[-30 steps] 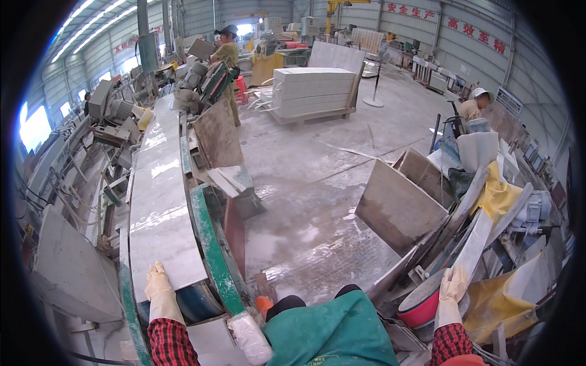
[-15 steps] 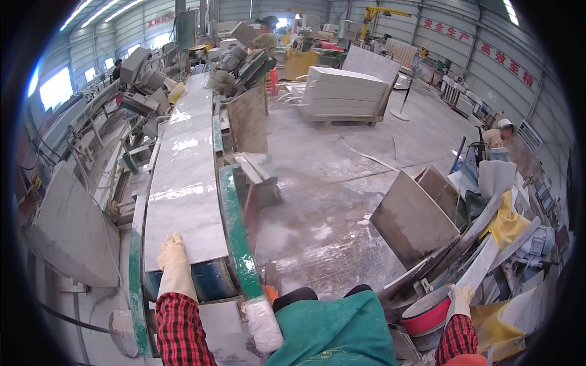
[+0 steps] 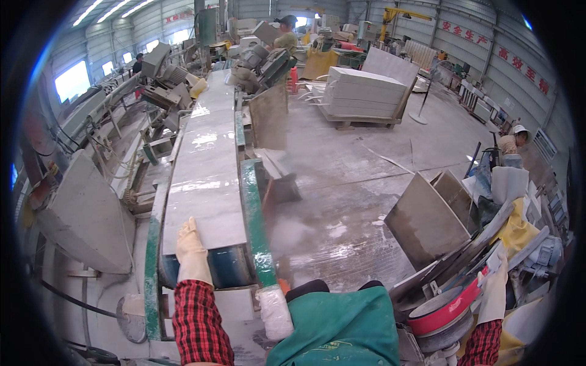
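The left hand (image 3: 193, 247), in a pale work glove with a red checked sleeve behind it, lies flat with fingers stretched out on the near end of a long grey polished stone slab (image 3: 204, 177). The slab lies on a green-framed roller conveyor (image 3: 253, 213) that runs away toward the far machines. The right hand (image 3: 493, 287), gloved the same, hangs at the right, fingers loosely extended and gripping nothing, just beside leaning grey stone offcuts (image 3: 427, 222) and above a round red-rimmed polishing disc (image 3: 442, 311). Between the arms shows a green apron (image 3: 342, 329). Far off, a stack of pale slabs (image 3: 363, 91) stands on the wet concrete floor (image 3: 354, 177).
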Demonstrator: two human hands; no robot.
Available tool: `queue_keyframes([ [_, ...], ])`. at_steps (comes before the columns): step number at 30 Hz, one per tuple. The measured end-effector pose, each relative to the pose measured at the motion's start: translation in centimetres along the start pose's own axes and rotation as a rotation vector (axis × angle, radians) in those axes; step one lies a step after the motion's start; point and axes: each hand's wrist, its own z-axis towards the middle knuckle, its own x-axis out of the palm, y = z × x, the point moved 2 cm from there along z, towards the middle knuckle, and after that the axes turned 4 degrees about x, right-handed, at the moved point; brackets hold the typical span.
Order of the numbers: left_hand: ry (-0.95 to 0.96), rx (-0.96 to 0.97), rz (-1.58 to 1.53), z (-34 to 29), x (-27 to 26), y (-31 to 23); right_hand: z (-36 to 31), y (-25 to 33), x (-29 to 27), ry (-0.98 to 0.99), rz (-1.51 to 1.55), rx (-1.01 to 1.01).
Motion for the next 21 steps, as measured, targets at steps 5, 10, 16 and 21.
queue_keyframes([
  [5,-0.564,-0.017,-0.124,-5.6,1.8,-1.4,-3.2,-5.5,8.7,0.356,-0.247,-0.104],
  [10,-0.115,0.139,-1.586,-11.9,1.1,-12.6,-11.5,-12.6,18.2,0.882,-0.469,-0.207],
  [16,0.626,-0.211,-2.483,-18.1,-2.8,-18.1,-27.5,-19.5,25.9,1.670,-0.645,-0.812],
  [21,0.091,-0.221,-2.637,-16.8,0.0,-12.3,-39.7,-20.6,27.7,1.812,-0.807,-1.798],
])
